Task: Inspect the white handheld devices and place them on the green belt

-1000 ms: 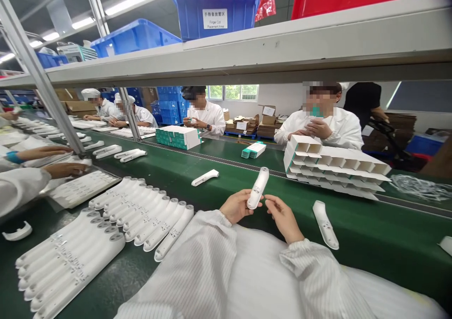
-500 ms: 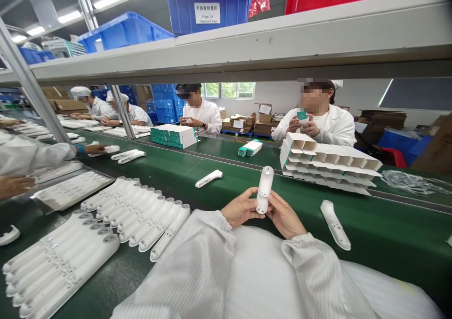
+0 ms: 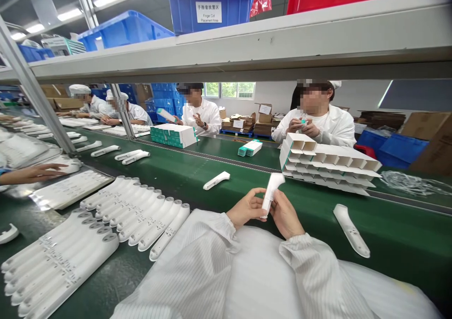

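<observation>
Both my hands hold one white thermometer body (image 3: 271, 191) upright over the green conveyor belt (image 3: 183, 171). My left hand (image 3: 247, 208) grips its lower end from the left, and my right hand (image 3: 284, 215) closes on it from the right. The head of the body tilts to the upper right. Another white body (image 3: 351, 229) lies on the belt to the right of my hands. A third (image 3: 216, 180) lies on the belt beyond my left hand.
Rows of white shells (image 3: 141, 213) lie at the left, with more (image 3: 60, 258) nearer me. A stack of open white cartons (image 3: 328, 166) stands beyond my hands. Workers in white coats sit opposite; another person's hand (image 3: 38, 172) rests at far left. A shelf (image 3: 247, 46) with blue bins hangs overhead.
I have turned the thermometer body in my hands so its head now tilts to the right. The loose bodies on the belt have drifted to the right.
</observation>
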Motion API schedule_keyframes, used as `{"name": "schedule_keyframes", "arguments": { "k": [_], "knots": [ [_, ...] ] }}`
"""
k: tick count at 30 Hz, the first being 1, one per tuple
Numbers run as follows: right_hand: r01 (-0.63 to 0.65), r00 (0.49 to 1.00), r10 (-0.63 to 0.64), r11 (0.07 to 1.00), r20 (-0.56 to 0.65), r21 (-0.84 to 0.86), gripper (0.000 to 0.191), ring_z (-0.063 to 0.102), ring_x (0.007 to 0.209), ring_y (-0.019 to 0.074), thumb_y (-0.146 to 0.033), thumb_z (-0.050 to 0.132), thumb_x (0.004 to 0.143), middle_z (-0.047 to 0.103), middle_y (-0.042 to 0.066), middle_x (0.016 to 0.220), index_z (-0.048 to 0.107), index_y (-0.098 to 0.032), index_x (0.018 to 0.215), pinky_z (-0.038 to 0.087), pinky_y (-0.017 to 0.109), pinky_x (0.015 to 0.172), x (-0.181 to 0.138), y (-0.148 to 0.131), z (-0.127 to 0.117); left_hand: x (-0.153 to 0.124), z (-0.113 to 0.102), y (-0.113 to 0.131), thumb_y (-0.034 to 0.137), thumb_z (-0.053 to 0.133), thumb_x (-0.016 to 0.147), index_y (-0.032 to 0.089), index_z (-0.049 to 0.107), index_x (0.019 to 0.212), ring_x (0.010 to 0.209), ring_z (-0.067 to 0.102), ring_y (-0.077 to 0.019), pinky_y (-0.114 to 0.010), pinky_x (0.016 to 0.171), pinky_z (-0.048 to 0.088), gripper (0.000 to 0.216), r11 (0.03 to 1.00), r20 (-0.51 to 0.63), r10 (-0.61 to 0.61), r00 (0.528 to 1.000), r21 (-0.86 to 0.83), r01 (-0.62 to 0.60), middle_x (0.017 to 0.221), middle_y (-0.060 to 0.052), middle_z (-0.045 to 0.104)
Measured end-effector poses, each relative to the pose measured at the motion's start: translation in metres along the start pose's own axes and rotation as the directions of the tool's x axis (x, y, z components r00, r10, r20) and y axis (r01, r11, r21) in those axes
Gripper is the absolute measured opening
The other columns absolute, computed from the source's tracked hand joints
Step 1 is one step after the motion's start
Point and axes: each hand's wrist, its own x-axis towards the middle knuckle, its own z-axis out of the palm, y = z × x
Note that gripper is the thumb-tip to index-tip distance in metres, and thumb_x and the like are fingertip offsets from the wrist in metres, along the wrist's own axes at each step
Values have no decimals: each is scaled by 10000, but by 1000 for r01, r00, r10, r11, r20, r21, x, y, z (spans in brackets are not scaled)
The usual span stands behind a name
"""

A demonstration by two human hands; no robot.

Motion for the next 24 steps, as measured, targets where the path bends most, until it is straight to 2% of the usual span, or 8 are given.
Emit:
{"name": "schedule_keyframes", "arguments": {
  "k": [4,7,9,11,14,18,21,24],
  "knots": [
    [-66,998,66,997,-1,43,248,605,756,164,-377,713,641,645,-13,785,597,-226,800,495,269,636,0,-2,0,5,4,-5,284,732,609,226,387,1165,719,528,-113,-263,577,498,656,969,-107,78,991,242,-50,856,-12,490],
    [-174,985,172,974,26,142,260,622,711,170,-386,645,707,677,26,821,635,-198,886,500,268,603,-1,-6,-1,5,0,-3,371,593,745,202,400,1185,753,545,-135,-304,657,490,509,855,-248,211,945,516,-56,876,-37,534],
    [-221,975,211,959,71,179,258,615,642,150,-358,601,746,683,32,812,650,-180,926,488,245,539,-3,-9,-2,4,-9,1,349,526,794,195,439,1183,940,533,-192,-366,811,451,428,664,-318,362,876,748,-2,990,-79,557],
    [-252,964,227,947,139,200,253,594,585,131,-329,566,770,681,28,786,654,-172,947,467,230,482,-5,-12,-2,1,-23,6,290,527,789,204,467,1190,1147,421,-250,-424,933,362,414,413,-362,483,797,897,157,1181,-113,501],
    [-284,948,241,934,206,217,262,578,570,125,-321,535,785,675,29,773,656,-164,957,458,228,466,-6,-13,-3,-4,-49,11,227,536,767,218,527,1151,1303,209,-301,-491,991,255,384,220,-503,503,703,861,458,1378,-122,331],
    [-287,947,238,929,215,234,269,576,578,123,-322,525,791,674,31,789,652,-164,968,460,226,473,-6,-12,-5,-7,-76,12,152,553,726,194,640,883,1290,228,-320,-512,1004,186,184,467,-737,205,643,652,598,1288,-121,447],
    [-283,949,238,933,207,223,265,572,569,120,-324,528,786,674,26,800,652,-167,960,454,224,461,-5,-12,-5,-5,-83,10,120,543,714,195,646,759,1191,389,-290,-418,974,270,136,614,-748,85,658,560,557,1115,-97,564],
    [-273,954,241,945,180,182,267,568,563,117,-345,549,766,675,23,808,655,-170,938,445,223,454,-4,-11,-6,-1,-82,7,163,508,749,200,632,849,978,558,-233,-303,794,405,164,731,-748,23,664,465,499,1018,-86,595]
  ]
}}
